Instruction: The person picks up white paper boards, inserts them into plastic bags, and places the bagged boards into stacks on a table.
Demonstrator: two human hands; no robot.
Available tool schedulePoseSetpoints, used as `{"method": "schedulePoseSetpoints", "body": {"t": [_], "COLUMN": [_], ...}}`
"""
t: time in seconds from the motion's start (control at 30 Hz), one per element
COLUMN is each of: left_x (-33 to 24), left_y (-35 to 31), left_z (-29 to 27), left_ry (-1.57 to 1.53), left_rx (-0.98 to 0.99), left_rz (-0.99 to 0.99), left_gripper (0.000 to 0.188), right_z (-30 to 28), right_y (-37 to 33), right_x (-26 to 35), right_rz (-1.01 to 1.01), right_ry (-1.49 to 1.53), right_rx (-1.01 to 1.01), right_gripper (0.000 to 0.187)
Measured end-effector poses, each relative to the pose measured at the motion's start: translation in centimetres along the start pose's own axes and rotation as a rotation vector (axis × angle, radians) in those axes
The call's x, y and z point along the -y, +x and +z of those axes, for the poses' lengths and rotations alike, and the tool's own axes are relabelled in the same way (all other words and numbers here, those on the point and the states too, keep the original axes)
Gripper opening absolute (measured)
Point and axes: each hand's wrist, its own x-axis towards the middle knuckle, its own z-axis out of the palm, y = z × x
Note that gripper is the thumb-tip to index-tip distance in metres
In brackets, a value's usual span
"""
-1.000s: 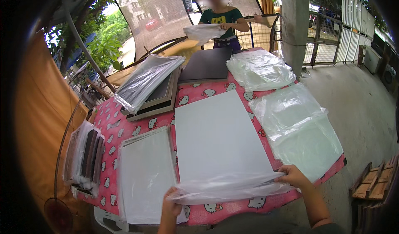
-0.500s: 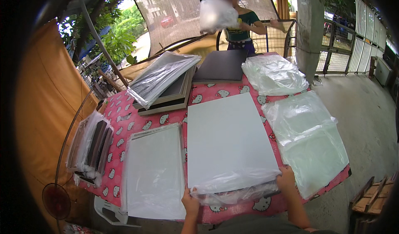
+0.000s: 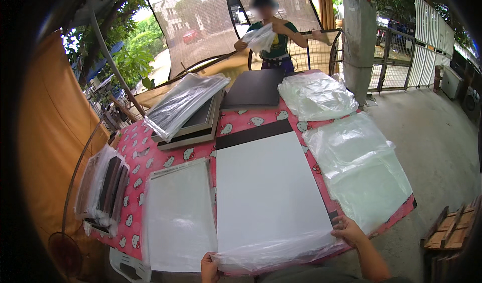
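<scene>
A large white board (image 3: 263,182) lies in the middle of the table, with a dark panel (image 3: 253,134) showing beyond its far edge. A clear plastic bag (image 3: 276,250) covers the board's near end in loose folds. My left hand (image 3: 210,268) is closed on the bag's near left corner, at the table's front edge. At the near right corner of the board, my right hand (image 3: 351,233) pinches the bag's edge with bent fingers. To the left lies a stack of bagged white boards (image 3: 181,217).
Clear plastic bags (image 3: 359,167) lie along the right side, with a crumpled pile (image 3: 319,96) behind. Dark panels (image 3: 253,88) and a plastic-covered stack (image 3: 188,107) stand at the back. Wrapped panels (image 3: 103,190) sit at the left edge. Across the table, a person (image 3: 273,37) handles plastic.
Both hands have drawn nearer to me with the bag and white board, uncovering the dark panel's far end. The person opposite has lowered the plastic.
</scene>
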Motion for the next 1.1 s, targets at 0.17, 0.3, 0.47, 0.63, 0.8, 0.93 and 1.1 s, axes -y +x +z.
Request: {"method": "schedulePoseSetpoints", "body": {"t": [0.17,0.3,0.47,0.63,0.8,0.93,1.1], "left_x": [-1.9,-14.3,-30.3,-31.0,-22.1,-24.9,-26.3], "left_y": [-0.3,1.0,11.4,21.3,28.2,24.4,22.5], "left_z": [0.1,5.3,8.6,14.9,11.0,15.4,12.9], "left_ry": [-0.336,-0.749,-0.120,-0.287,-0.049,-0.219,-0.106], "left_rx": [0.198,0.197,-0.018,0.054,-0.037,0.029,0.217], "left_rz": [0.146,0.323,0.958,0.618,0.670,0.903,0.725], "left_gripper": [0.022,0.042,0.026,0.018,0.024,0.023,0.022], "right_z": [0.0,1.5,9.3,8.4,6.1,8.7,8.3], "right_y": [-0.3,0.5,2.9,16.1,25.1,22.3,20.9], "right_x": [1.5,13.1,30.6,31.9,23.1,26.5,26.6], "right_rz": [-0.190,-0.810,-1.031,-1.007,-1.036,-1.098,-0.897], "right_ry": [-0.066,0.172,-0.406,-0.529,-0.507,-0.390,-0.378], "right_rx": [0.076,0.408,-0.179,-0.313,-0.164,-0.209,-0.138], "right_gripper": [0.034,0.059,0.016,0.036,0.032,0.023,0.024]}}
